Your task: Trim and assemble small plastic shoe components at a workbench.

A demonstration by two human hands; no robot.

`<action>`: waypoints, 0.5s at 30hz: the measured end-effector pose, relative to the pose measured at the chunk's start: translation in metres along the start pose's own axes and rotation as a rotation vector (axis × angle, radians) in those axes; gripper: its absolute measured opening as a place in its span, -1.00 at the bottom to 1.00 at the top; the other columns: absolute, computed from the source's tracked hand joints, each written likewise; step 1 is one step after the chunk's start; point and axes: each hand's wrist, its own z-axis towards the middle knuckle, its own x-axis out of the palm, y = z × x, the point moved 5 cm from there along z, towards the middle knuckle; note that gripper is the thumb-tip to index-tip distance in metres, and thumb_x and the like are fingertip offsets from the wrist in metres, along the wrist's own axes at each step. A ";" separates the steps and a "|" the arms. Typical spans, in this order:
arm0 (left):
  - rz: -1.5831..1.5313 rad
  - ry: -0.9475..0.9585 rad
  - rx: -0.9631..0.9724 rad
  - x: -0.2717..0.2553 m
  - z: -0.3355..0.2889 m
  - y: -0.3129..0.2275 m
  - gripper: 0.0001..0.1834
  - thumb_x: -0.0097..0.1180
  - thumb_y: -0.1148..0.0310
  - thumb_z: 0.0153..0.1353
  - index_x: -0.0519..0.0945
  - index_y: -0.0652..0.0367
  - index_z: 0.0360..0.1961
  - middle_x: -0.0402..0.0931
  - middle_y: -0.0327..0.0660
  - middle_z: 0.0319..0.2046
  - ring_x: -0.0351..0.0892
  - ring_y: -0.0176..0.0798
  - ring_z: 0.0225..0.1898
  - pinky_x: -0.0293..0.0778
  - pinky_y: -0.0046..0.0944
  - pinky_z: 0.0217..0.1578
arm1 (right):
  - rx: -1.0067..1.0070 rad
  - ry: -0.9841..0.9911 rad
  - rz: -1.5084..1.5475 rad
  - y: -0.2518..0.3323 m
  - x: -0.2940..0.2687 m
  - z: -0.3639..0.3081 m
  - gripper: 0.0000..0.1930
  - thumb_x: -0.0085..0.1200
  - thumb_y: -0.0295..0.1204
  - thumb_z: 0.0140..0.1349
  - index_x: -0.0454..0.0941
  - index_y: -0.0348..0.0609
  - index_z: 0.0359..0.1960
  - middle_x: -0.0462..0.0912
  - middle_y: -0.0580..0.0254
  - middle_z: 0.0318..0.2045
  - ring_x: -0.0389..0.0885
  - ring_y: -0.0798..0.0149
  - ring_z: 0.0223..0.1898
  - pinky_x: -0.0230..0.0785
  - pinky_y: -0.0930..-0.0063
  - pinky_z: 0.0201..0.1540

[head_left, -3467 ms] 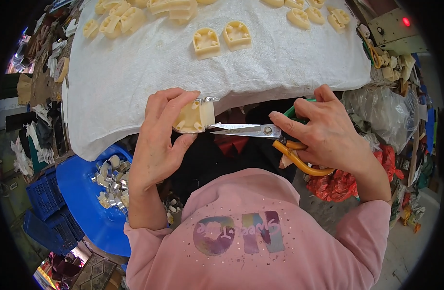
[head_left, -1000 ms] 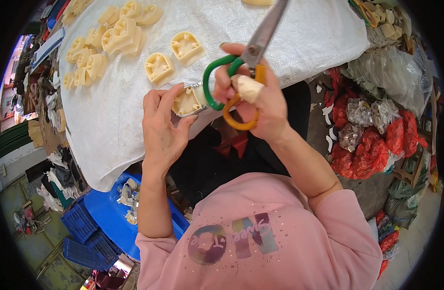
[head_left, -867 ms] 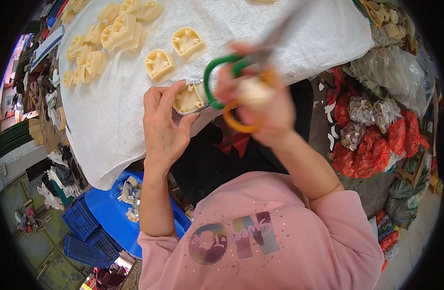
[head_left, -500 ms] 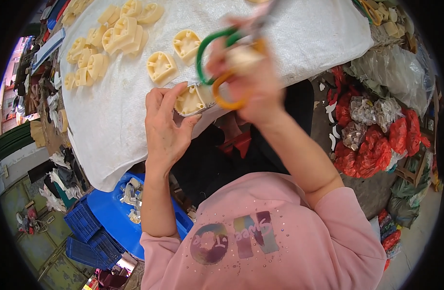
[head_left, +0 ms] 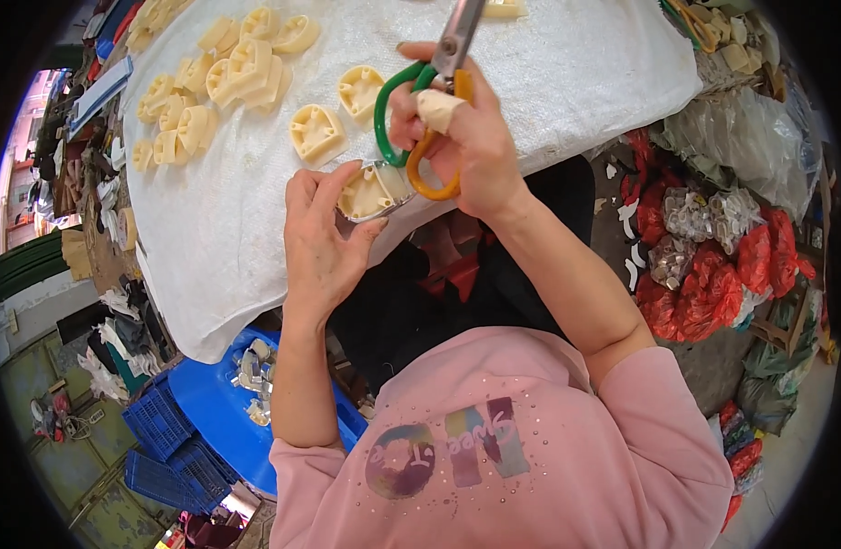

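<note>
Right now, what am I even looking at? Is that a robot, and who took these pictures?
No robot here! A person in a pink top is doing the work. Every picture comes from a camera worn on that person's head, looking down. Its very wide lens makes straight edges look bent.

The left fingers hold a cream piece with a shiny edge. The right fingers hold scissors with one green and one yellow handle, blades pointing away from the person.

On the white sheet lie more cream pieces, many bunched toward the left. Lower down on the left, a blue tub holds shiny bits.
</note>
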 end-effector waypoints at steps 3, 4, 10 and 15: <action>0.000 0.012 -0.001 -0.002 0.002 -0.004 -0.38 0.30 0.59 -0.25 0.51 0.12 -0.02 0.28 -0.21 -0.34 0.35 -0.26 -0.34 0.35 -0.34 -0.36 | -0.059 0.022 -0.171 -0.004 0.004 -0.001 -0.53 -0.19 -0.54 0.13 0.17 -0.24 0.13 0.33 0.22 -0.44 0.24 0.39 -0.43 0.20 0.47 -0.29; 0.002 0.024 -0.013 -0.001 0.001 -0.006 -0.38 0.30 0.59 -0.25 0.51 0.12 -0.02 0.28 -0.21 -0.33 0.35 -0.26 -0.34 0.36 -0.33 -0.36 | -0.094 0.032 -0.328 -0.008 0.005 -0.005 -0.53 -0.18 -0.54 0.12 0.17 -0.26 0.13 0.34 0.21 -0.43 0.25 0.40 -0.43 0.20 0.47 -0.30; -0.042 0.015 -0.022 0.000 -0.001 -0.001 -0.38 0.29 0.61 -0.26 0.50 0.15 -0.03 0.27 -0.20 -0.34 0.35 -0.26 -0.35 0.37 -0.34 -0.35 | -0.031 0.054 -0.090 -0.003 0.000 0.001 -0.50 -0.16 -0.53 0.10 0.15 -0.30 0.14 0.36 0.21 -0.43 0.28 0.39 -0.43 0.23 0.48 -0.31; -0.010 0.008 -0.023 -0.001 -0.002 -0.003 -0.39 0.31 0.59 -0.26 0.51 0.16 -0.03 0.29 -0.19 -0.33 0.35 -0.25 -0.34 0.35 -0.34 -0.32 | -0.080 0.092 -0.201 -0.009 0.004 -0.002 -0.59 -0.15 -0.54 0.11 0.27 -0.32 0.06 0.40 0.29 -0.37 0.32 0.51 -0.39 0.23 0.62 -0.29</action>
